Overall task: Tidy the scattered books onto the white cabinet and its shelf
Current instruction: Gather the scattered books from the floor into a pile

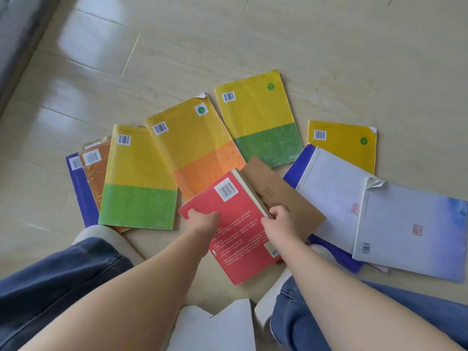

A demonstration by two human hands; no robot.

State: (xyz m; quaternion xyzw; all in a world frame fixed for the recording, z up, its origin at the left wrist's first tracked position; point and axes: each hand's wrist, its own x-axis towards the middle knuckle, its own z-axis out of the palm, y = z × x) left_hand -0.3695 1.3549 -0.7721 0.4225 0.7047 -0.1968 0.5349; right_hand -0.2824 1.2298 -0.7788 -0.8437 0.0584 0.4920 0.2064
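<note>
Several books lie fanned out on the floor. A red book (238, 231) with a barcode sits nearest me, its right edge lifted. My left hand (203, 219) grips its left edge and my right hand (278, 220) grips its right page edge. Under it lies a brown book (281, 191). Behind are a yellow-green book (138, 178), a yellow-orange book (195, 145), another yellow-green book (258, 115) and a yellow book (344, 145). On the right lie a white-and-blue book (329, 188) and a pale lilac book (415, 229). The white cabinet is out of view.
Two more books, an orange-brown one (95, 168) and a purple one (81, 188), poke out at the far left. My knees in blue jeans (58, 277) and white shoes (271, 297) frame the bottom. A grey furniture edge (17, 39) runs along the top left. Pale floor tiles (228, 34) stretch beyond.
</note>
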